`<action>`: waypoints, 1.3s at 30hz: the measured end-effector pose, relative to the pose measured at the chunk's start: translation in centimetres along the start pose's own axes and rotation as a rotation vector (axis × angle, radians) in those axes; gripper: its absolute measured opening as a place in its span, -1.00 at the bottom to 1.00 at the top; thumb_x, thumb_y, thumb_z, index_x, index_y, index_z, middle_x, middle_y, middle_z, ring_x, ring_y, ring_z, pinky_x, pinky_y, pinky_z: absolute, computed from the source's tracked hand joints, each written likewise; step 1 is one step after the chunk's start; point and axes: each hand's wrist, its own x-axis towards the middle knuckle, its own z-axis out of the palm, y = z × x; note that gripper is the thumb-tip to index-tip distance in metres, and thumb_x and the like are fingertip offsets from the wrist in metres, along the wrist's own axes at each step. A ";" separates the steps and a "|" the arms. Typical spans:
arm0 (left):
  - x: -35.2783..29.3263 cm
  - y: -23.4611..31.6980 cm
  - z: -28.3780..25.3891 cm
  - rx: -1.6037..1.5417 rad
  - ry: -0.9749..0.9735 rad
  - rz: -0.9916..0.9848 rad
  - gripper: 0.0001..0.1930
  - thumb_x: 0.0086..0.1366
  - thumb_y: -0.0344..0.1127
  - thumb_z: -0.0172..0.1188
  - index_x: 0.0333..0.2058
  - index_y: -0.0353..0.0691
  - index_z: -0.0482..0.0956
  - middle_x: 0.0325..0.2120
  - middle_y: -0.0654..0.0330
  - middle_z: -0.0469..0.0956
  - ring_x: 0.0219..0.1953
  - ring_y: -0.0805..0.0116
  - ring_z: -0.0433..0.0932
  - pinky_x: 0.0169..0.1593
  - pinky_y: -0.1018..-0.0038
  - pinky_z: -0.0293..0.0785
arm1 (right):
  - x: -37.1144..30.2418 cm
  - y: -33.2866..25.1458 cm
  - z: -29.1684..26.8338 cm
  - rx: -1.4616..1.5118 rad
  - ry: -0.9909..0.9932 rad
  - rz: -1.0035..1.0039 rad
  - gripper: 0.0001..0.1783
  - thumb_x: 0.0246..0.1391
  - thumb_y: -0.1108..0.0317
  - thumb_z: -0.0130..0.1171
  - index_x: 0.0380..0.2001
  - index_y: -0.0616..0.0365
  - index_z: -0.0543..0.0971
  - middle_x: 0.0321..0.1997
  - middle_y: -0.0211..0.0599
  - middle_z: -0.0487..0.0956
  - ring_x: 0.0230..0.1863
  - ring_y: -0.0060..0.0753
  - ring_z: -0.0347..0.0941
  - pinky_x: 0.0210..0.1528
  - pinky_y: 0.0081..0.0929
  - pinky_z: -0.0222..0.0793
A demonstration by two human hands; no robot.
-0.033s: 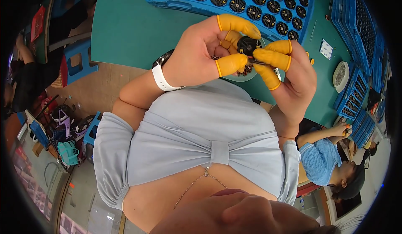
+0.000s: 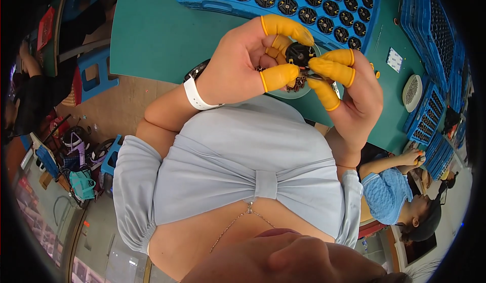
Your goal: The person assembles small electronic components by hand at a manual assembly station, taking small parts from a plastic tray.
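Note:
Yellow finger cots cover the fingertips of both my hands. My left hand [image 2: 238, 63] is closed around a round black plastic part [image 2: 299, 54] with small brass-coloured bits, gripping its edge between thumb and fingers. Close against it, my right hand [image 2: 354, 83] pinches a slim dark metal tool [image 2: 315, 76] at the part's near edge. Its exact kind is hidden by the fingers. Below the hands sits a round pale dish [image 2: 293, 95] with small copper-coloured pieces [image 2: 302, 84], partly covered by my left thumb.
A blue tray [image 2: 215, 4] of similar black round parts lies across the green table [image 2: 147, 45]. To the right are a bowl of small grey pieces [image 2: 412, 91], a smaller blue tray [image 2: 427, 113] and stacked blue trays [image 2: 425, 25]. Another person [image 2: 387, 192] sits at the right.
The black part has tilted slightly in my left fingers. My right fingertips and the slim tool have shifted a little; both grips stay the same.

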 end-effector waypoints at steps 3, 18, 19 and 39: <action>0.0 -0.1 -0.2 0.001 -0.016 0.014 -0.56 0.14 -0.53 0.15 0.00 -0.25 0.27 -0.17 0.14 0.44 -0.29 0.44 0.51 -0.41 0.61 0.49 | -0.6 0.0 0.3 0.130 0.057 0.099 -0.72 -0.31 0.60 0.31 -0.37 0.31 0.60 -0.39 -0.19 0.52 -0.45 -0.39 0.43 -0.45 -0.60 0.33; 0.1 0.0 0.1 0.079 -0.016 0.101 -0.58 0.14 -0.49 0.16 -0.02 -0.24 0.27 -0.18 0.17 0.41 -0.28 0.48 0.48 -0.44 0.67 0.46 | -1.4 0.6 1.2 0.157 0.142 0.151 -0.80 -0.26 0.63 0.29 -0.44 0.30 0.57 -0.40 -0.26 0.53 -0.53 -0.57 0.35 -0.52 -0.69 0.25; 0.1 -0.1 0.2 0.080 -0.015 0.101 -0.58 0.14 -0.49 0.16 -0.02 -0.24 0.27 -0.18 0.17 0.41 -0.28 0.48 0.48 -0.44 0.67 0.46 | -1.5 0.5 1.3 0.158 0.141 0.151 -0.80 -0.26 0.63 0.29 -0.44 0.30 0.57 -0.40 -0.26 0.53 -0.53 -0.57 0.35 -0.52 -0.69 0.25; -0.2 0.8 0.5 -0.114 -0.048 -0.016 -0.60 0.13 -0.64 0.04 -0.04 -0.24 0.30 -0.32 0.19 0.48 -0.40 0.55 0.50 -0.40 0.65 0.42 | -3.2 3.1 3.8 0.397 0.313 -0.037 -0.79 -0.14 0.52 0.31 -0.38 0.27 0.52 -0.31 -0.18 0.45 -0.37 -0.43 0.37 -0.34 -0.61 0.32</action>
